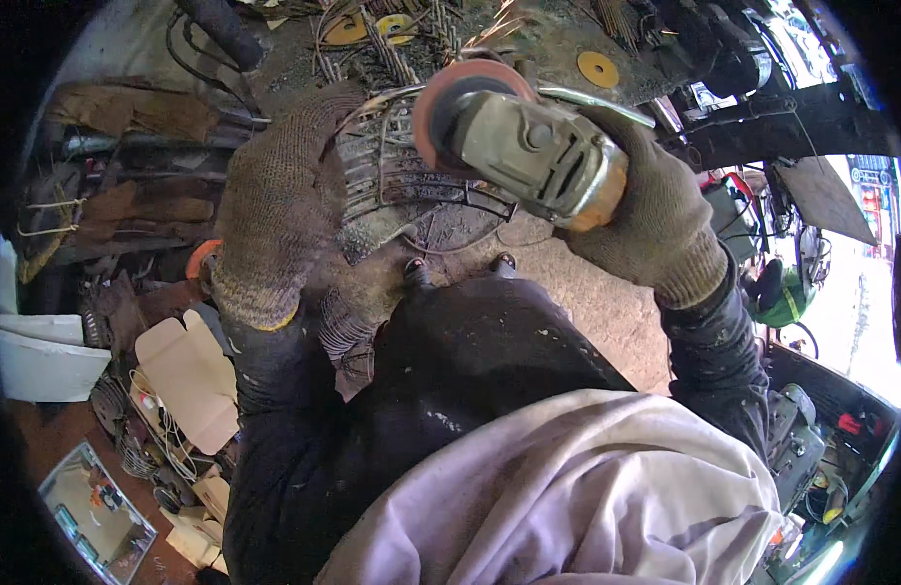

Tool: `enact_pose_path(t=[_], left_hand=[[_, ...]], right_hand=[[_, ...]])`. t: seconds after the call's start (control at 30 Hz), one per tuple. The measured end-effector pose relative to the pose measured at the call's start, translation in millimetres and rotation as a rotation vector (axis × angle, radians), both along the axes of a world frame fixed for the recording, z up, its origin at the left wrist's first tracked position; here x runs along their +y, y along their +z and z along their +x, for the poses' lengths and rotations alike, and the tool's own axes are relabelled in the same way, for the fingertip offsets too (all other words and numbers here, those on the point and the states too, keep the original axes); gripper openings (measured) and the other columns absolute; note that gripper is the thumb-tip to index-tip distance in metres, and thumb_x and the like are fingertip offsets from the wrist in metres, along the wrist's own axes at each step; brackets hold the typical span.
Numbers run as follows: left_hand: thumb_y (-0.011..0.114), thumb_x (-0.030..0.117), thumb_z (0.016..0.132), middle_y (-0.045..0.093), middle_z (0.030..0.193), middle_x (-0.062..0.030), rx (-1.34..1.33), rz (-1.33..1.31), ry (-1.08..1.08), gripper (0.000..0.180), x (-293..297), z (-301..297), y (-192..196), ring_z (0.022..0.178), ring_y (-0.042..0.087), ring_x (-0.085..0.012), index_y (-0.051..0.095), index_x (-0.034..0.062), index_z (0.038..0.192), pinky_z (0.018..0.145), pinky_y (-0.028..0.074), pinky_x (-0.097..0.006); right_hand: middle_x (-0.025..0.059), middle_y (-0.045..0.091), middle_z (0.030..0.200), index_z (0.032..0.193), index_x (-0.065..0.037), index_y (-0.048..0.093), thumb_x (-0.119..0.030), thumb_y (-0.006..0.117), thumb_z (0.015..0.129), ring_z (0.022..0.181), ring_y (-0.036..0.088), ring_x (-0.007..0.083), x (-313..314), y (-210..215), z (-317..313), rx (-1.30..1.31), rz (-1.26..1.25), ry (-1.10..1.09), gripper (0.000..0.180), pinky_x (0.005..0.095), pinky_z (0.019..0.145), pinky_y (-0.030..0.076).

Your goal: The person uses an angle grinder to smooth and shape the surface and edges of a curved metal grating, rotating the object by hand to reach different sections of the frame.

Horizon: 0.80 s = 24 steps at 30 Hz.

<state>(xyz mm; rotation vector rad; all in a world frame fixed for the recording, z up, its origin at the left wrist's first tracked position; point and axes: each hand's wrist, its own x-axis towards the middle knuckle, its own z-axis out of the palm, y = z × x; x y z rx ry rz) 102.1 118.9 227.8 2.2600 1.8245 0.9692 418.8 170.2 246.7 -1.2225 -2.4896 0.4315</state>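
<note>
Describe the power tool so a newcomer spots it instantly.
Top centre, above the person's dark lap, the gloved right hand holds an angle grinder. Grey metal body, orange-pink round disc facing the wire grille; no other tool is held.

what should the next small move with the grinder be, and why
Probably lower the angle grinder until its disc meets the wire metal piece. The right hand holds the grinder raised above it, and the left hand grips the piece, apparently steadying it.
</note>
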Motion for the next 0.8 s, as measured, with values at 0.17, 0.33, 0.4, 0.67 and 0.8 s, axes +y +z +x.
enact_pose_path(t=[0.17, 0.33, 0.4, 0.67, 0.8], left_hand=[[0.059, 0.003, 0.089, 0.070, 0.117, -0.0213, 0.013, 0.032, 0.000, 0.038, -8, -12, -6, 0.105, 0.070, -0.0397, 0.066, 0.0068, 0.126, 0.089, 0.056, -0.045], [0.061, 0.007, 0.093, 0.071, 0.116, -0.0204, 0.016, 0.036, 0.063, 0.033, -16, -32, -22, 0.103, 0.071, -0.0386, 0.066, 0.0058, 0.125, 0.089, 0.056, -0.044], [0.061, 0.009, 0.094, 0.072, 0.115, -0.0193, -0.049, 0.073, 0.048, 0.032, -14, -34, -22, 0.103, 0.071, -0.0361, 0.066, 0.0049, 0.125, 0.089, 0.055, -0.042], [0.063, 0.012, 0.093, 0.070, 0.114, -0.0152, -0.216, -0.073, 0.210, 0.033, -9, -48, -31, 0.104, 0.068, -0.0272, 0.067, 0.0016, 0.123, 0.092, 0.052, -0.039], [0.064, 0.012, 0.089, 0.068, 0.117, -0.0132, -0.241, -0.096, 0.191, 0.035, -2, -56, -33, 0.107, 0.065, -0.0240, 0.067, 0.0005, 0.122, 0.093, 0.051, -0.037]], right_hand=[[0.0211, 0.069, 0.122, 0.140, -0.004, 0.050, -0.027, 0.090, 0.064, 0.111, 0.069, 0.0363, 5, 5, 8, 0.132, -0.280, -0.080, 0.089, 0.0431, 0.096, 0.056], [0.0156, 0.069, 0.124, 0.137, 0.000, 0.053, -0.016, 0.090, 0.061, 0.115, 0.066, 0.0229, -1, -5, 44, 0.198, -0.523, -0.189, 0.086, 0.0369, 0.101, 0.051], [0.0130, 0.068, 0.126, 0.137, 0.000, 0.053, -0.015, 0.090, 0.061, 0.115, 0.064, 0.0200, -4, -30, 63, 0.319, -0.618, -0.183, 0.086, 0.0357, 0.102, 0.050], [0.0088, 0.066, 0.127, 0.137, -0.002, 0.053, -0.008, 0.088, 0.065, 0.115, 0.062, 0.0188, -36, -93, 93, 0.743, -0.802, -0.393, 0.080, 0.0357, 0.100, 0.050], [0.0060, 0.066, 0.120, 0.141, -0.004, 0.049, -0.001, 0.082, 0.069, 0.103, 0.065, 0.0165, -52, -120, 93, 0.750, -0.732, -0.440, 0.079, 0.0342, 0.090, 0.055]])
